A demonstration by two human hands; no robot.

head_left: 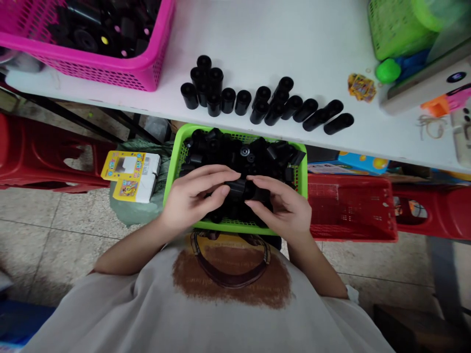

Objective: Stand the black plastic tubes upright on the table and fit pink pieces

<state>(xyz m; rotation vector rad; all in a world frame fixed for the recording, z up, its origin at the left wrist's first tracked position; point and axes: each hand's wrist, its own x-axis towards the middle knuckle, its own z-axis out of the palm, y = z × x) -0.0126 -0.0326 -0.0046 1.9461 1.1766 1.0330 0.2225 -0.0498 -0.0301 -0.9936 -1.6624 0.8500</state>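
Observation:
My left hand (pixel 195 196) and my right hand (pixel 283 206) meet over a green basket (pixel 302 169) on my lap, filled with several black plastic cylinders. Both hands pinch one black cylinder part (pixel 239 188) between their fingertips, held level above the basket. On the white table (pixel 275 34) beyond the basket, a row of several black cylinders (pixel 265 100) lies near the front edge, some standing, some on their sides.
A pink basket (pixel 147 68) of black parts sits at the table's back left. A green basket (pixel 397 24), a green ball (pixel 388 70) and a device stand at the right. Red crates (pixel 353 211) and a yellow box (pixel 132 174) lie under the table.

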